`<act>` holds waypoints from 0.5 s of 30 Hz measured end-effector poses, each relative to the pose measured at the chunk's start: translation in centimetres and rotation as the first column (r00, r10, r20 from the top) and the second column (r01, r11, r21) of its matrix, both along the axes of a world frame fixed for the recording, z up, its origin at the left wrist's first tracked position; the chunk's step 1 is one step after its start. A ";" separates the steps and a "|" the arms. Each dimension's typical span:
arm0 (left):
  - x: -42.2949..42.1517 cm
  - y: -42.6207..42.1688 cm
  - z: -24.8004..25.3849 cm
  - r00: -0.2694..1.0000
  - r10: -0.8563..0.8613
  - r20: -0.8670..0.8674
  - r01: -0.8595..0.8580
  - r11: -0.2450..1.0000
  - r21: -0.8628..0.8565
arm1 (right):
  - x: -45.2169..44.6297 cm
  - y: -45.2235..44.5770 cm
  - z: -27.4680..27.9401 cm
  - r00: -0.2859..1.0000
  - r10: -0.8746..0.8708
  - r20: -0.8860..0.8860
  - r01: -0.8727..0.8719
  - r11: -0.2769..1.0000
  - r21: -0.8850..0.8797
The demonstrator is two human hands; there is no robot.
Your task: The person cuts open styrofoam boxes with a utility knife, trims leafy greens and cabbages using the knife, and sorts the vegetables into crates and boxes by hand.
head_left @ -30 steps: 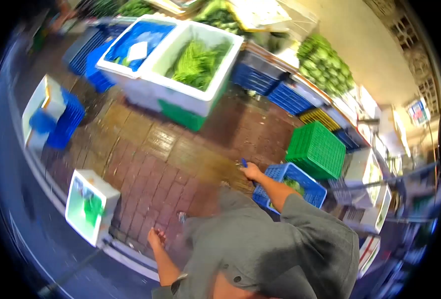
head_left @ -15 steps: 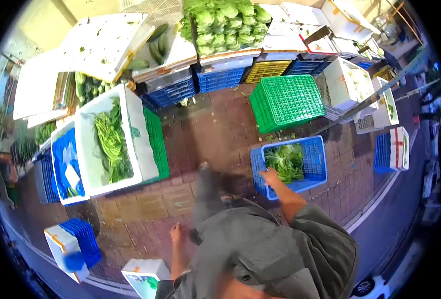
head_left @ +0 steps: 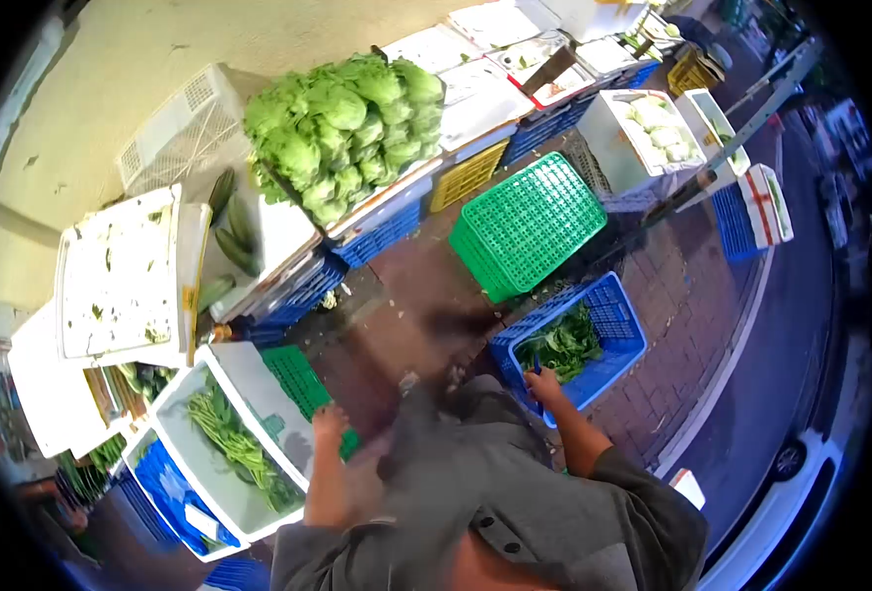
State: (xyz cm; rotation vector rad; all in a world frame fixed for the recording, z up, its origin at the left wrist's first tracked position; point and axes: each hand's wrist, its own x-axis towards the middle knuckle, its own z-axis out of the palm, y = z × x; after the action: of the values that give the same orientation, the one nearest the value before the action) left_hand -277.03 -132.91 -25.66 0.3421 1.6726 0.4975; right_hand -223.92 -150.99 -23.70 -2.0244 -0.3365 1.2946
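My right hand (head_left: 544, 386) is closed around the near left rim of a blue plastic basket (head_left: 618, 335). Inside the basket lie loose leafy greens (head_left: 566, 340). The basket is tilted and stands on the brick ground to my right. My left hand (head_left: 331, 424) is empty, its fingers loosely bent. It hangs in front of a white foam box (head_left: 278, 399) that holds long-stemmed green vegetables (head_left: 229, 433). A green crate (head_left: 298, 379) shows behind that box.
An upturned green crate (head_left: 535, 217) stands beyond the basket. Heads of lettuce (head_left: 347, 128) are piled on the stall at the back. A foam box of pale vegetables (head_left: 658, 128) and a slanting pole (head_left: 741, 148) are at right. A white car (head_left: 791, 502) is on the road.
My view has turned, and I have moved toward the stall. The blue basket has swung round in my right hand. My left hand has come up and forward beside the foam box.
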 end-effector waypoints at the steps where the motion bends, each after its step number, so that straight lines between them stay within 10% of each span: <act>1: 1.5 3.1 0.5 0.999 -0.032 -0.018 0.033 0.999 0.043 | -0.2 1.0 -0.4 0.999 -0.006 0.054 0.008 0.999 -0.036; 8: 14.6 14.7 2.9 0.959 -0.273 -0.071 0.280 0.955 0.102 | 2.8 4.9 -8.3 0.980 -0.187 -0.072 0.171 0.967 -0.187; 15: 28.3 21.0 -2.2 0.758 -0.622 -0.196 0.645 0.760 0.085 | 7.1 14.3 -2.7 0.895 -0.392 -0.213 0.393 0.919 -0.040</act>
State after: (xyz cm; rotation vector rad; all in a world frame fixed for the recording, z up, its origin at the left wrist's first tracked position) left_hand -248.72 -111.91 -27.88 1.0468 1.5463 0.0738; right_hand -216.79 -136.65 -26.35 -1.8040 0.1682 1.2346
